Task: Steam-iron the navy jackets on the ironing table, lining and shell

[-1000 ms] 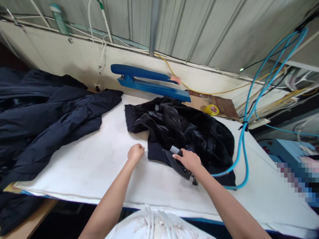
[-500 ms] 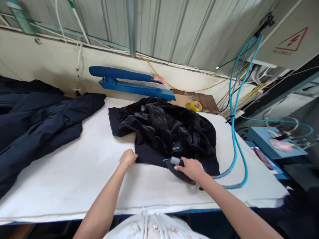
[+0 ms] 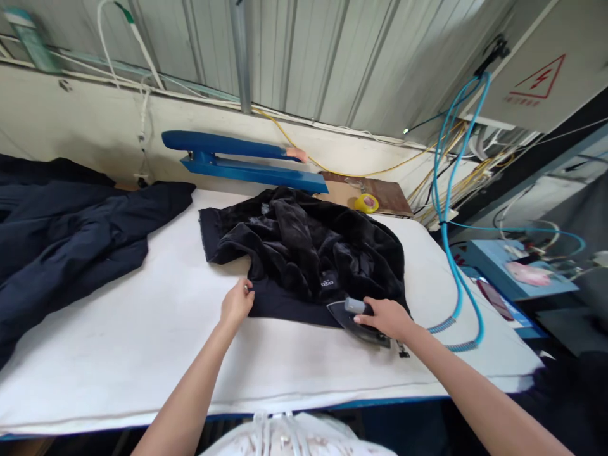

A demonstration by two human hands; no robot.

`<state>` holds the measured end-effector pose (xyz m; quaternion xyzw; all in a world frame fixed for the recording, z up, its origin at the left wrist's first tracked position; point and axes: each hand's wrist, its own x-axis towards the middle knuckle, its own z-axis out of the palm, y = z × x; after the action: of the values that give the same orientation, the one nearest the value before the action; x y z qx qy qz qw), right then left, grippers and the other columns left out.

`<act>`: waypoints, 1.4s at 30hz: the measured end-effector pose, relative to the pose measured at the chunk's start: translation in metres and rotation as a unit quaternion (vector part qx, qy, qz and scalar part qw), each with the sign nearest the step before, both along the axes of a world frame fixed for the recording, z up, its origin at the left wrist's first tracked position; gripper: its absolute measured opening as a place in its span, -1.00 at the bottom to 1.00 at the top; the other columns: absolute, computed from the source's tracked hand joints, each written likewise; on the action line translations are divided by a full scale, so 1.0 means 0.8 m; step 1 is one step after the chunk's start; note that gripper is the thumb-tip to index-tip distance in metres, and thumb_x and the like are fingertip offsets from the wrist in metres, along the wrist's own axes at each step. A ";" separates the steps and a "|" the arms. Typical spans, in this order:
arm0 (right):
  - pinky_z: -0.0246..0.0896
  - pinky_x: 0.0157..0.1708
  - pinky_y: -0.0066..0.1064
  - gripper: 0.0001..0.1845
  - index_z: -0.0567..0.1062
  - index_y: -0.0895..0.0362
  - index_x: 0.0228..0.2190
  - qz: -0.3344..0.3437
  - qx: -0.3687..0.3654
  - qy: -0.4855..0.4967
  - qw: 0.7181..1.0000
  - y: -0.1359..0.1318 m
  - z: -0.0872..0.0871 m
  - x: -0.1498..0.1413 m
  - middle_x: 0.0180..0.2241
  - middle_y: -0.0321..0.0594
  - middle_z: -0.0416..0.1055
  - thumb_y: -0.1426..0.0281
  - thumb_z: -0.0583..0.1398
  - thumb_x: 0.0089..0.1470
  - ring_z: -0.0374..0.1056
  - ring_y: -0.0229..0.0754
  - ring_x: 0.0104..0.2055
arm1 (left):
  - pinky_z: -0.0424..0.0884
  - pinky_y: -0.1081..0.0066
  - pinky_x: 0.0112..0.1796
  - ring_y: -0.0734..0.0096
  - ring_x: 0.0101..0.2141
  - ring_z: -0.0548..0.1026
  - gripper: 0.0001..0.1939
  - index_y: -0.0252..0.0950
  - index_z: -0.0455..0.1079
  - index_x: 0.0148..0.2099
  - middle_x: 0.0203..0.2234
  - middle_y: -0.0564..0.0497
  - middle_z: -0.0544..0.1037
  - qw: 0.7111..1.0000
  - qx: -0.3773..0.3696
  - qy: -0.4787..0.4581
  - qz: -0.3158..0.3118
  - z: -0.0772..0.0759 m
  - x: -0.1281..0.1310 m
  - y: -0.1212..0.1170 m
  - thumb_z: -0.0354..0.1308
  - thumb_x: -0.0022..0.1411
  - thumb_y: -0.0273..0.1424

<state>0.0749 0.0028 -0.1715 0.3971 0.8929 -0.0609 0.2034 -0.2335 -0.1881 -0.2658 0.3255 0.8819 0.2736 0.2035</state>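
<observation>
A black jacket with a plush lining lies bunched on the white padded table, its smooth dark hem toward me. At the hem's left end, my left hand is closed with the fabric edge pinched in its fingers. My right hand wraps round the grey-tipped handle of a steam iron. The iron's pointed front rests on the right part of the hem, while its back reaches over the white cover. Blue hoses run near the iron's rear and up to the right.
Another dark jacket covers the table's left side. Behind the jacket stands a blue sleeve board. A yellow tape roll sits by a brown board. To the right is a blue box, under a grey electrical cabinet.
The iron, in my right hand, has slid rightward along the hem. My left hand stays at the hem's left end, its fingers turned slightly upward. The camera view has shifted a little.
</observation>
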 end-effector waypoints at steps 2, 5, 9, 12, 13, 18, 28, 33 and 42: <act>0.11 -0.37 -0.33 -0.36 0.41 0.07 -0.24 0.025 -0.007 -0.005 1.000 -0.012 -0.004 0.003 -0.32 -0.09 0.46 -0.16 0.00 -0.15 0.36 0.03 -0.26 | 0.29 0.48 -0.31 0.46 -0.37 0.43 -0.85 -0.21 0.29 -0.26 -0.44 0.08 0.47 0.992 0.112 0.000 -0.059 0.000 0.018 0.014 -0.04 0.09 -0.44; 0.12 -0.33 -0.31 -0.33 0.41 0.06 -0.20 0.036 -0.008 0.003 0.999 -0.017 -0.014 0.005 -0.29 -0.07 0.46 -0.16 0.03 -0.18 0.35 0.05 -0.22 | 0.30 0.49 -0.26 0.50 -0.34 0.42 -0.84 -0.22 0.31 -0.28 -0.37 0.07 0.47 0.970 0.190 -0.014 -0.149 -0.005 0.044 0.037 -0.06 0.09 -0.47; 0.12 -0.31 -0.29 -0.32 0.41 0.07 -0.18 0.006 -0.006 0.013 1.000 0.005 -0.023 0.026 -0.27 -0.06 0.45 -0.16 0.01 -0.17 0.35 0.06 -0.20 | 0.32 0.47 -0.26 0.48 -0.35 0.43 -0.84 -0.23 0.31 -0.25 -0.38 0.06 0.47 0.965 0.202 -0.018 -0.164 -0.010 0.067 0.058 -0.05 0.11 -0.46; 0.11 -0.30 -0.29 -0.33 0.43 0.09 -0.21 -0.023 -0.008 0.010 1.000 0.037 -0.022 0.062 -0.26 -0.04 0.45 -0.15 0.03 -0.17 0.33 0.07 -0.18 | 0.32 0.46 -0.25 0.47 -0.33 0.43 -0.83 -0.23 0.32 -0.27 -0.38 0.07 0.48 0.963 0.218 -0.013 -0.158 -0.008 0.083 0.070 -0.05 0.10 -0.48; 0.11 -0.30 -0.28 -0.33 0.43 0.10 -0.20 -0.034 -0.010 0.010 0.999 0.048 -0.022 0.077 -0.25 -0.03 0.44 -0.14 0.03 -0.17 0.33 0.08 -0.17 | 0.32 0.46 -0.24 0.47 -0.32 0.43 -0.82 -0.23 0.33 -0.27 -0.37 0.07 0.48 0.962 0.221 -0.011 -0.162 -0.006 0.090 0.074 -0.06 0.10 -0.49; 0.10 -0.30 -0.26 -0.31 0.42 0.12 -0.18 -0.089 -0.010 0.003 0.996 0.106 -0.019 0.153 -0.21 0.00 0.43 -0.13 0.04 -0.18 0.32 0.11 -0.17 | 0.32 0.43 -0.21 0.44 -0.28 0.42 -0.80 -0.23 0.35 -0.32 -0.37 0.04 0.48 0.953 0.221 0.012 -0.205 0.003 0.140 0.109 -0.09 0.10 -0.51; 0.11 -0.28 -0.25 -0.32 0.42 0.08 -0.21 -0.201 0.018 0.029 0.979 0.193 -0.037 0.247 -0.21 -0.03 0.42 -0.17 0.00 -0.17 0.31 0.06 -0.16 | 0.07 0.21 0.01 0.32 0.05 0.20 -0.59 -0.15 0.28 -0.05 0.03 0.02 0.30 0.959 0.062 0.098 -0.258 0.005 0.259 0.193 0.04 0.00 -0.49; 0.09 -0.23 -0.17 -0.36 0.35 0.13 -0.14 -0.311 0.099 0.040 0.944 0.247 -0.034 0.256 -0.17 0.02 0.36 -0.08 0.00 -0.09 0.25 0.08 -0.11 | -0.06 0.05 0.02 0.17 0.12 0.05 -0.23 -0.14 -0.01 0.20 0.13 -0.09 0.13 0.950 -0.083 0.143 -0.266 -0.003 0.292 0.210 0.11 -0.10 -0.42; -0.02 -0.07 -0.21 -0.48 0.20 0.10 0.03 -0.078 0.196 0.191 0.959 0.237 -0.043 0.145 -0.02 -0.07 0.22 0.22 0.02 0.02 0.07 0.00 0.01 | 0.07 0.11 -0.05 0.11 -0.14 0.35 -0.30 -0.17 0.16 0.14 -0.29 -0.13 0.49 0.952 -0.012 0.126 -0.280 0.003 0.287 0.215 0.02 -0.13 -0.55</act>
<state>0.1913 0.1924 -0.2060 0.4786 0.8757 0.0247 -0.0586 -0.0037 -0.0164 -0.2634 0.5883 0.7773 0.1519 0.1634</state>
